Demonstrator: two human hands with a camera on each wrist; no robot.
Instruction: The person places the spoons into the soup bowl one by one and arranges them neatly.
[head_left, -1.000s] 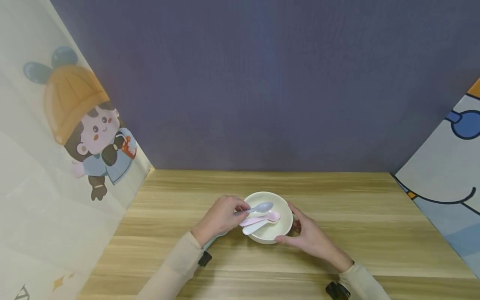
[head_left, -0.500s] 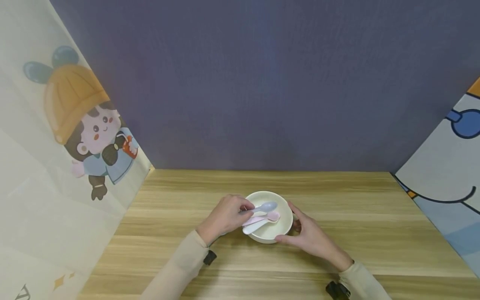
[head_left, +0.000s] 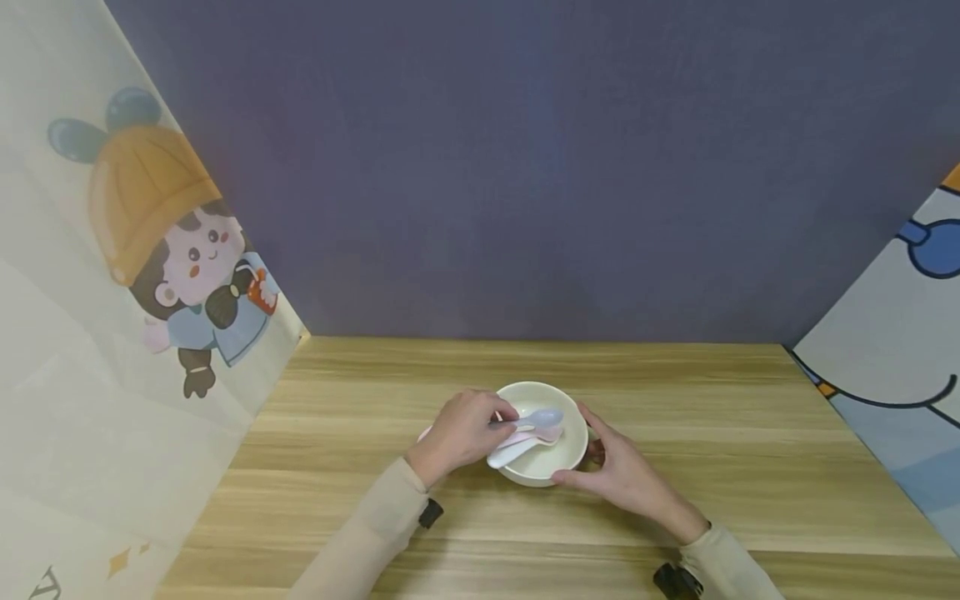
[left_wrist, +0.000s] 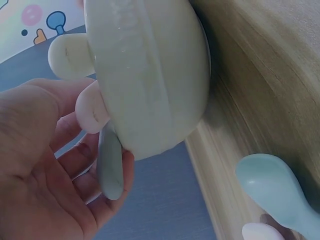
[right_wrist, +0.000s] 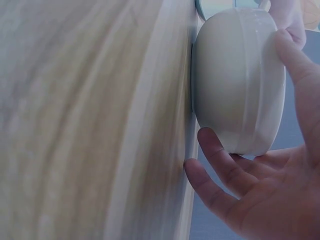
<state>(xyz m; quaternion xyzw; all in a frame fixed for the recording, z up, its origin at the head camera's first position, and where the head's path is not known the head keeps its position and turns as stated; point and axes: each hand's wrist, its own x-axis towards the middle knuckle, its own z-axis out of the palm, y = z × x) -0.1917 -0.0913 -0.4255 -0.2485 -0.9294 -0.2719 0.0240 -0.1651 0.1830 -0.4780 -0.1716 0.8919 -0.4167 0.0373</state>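
A cream bowl stands on the table with spoons in it. My left hand pinches the handle of a lavender spoon, whose head lies inside the bowl over a pink spoon. Nearer me a white spoon leans on the rim, handle outward. The white, pink and lavender handles stick out past the rim in the left wrist view. My right hand grips the bowl's right side, thumb at the near rim; in the right wrist view some fingers spread beside its wall.
A light blue spoon and a pale pink spoon lie on the wooden table by the left hand, mostly hidden in the head view. A dark blue panel rises behind the table; cartoon-printed panels stand left and right.
My left hand has moved right with the lavender spoon, bringing its head further into the bowl and over the pink spoon. The right hand and bowl have stayed almost still.
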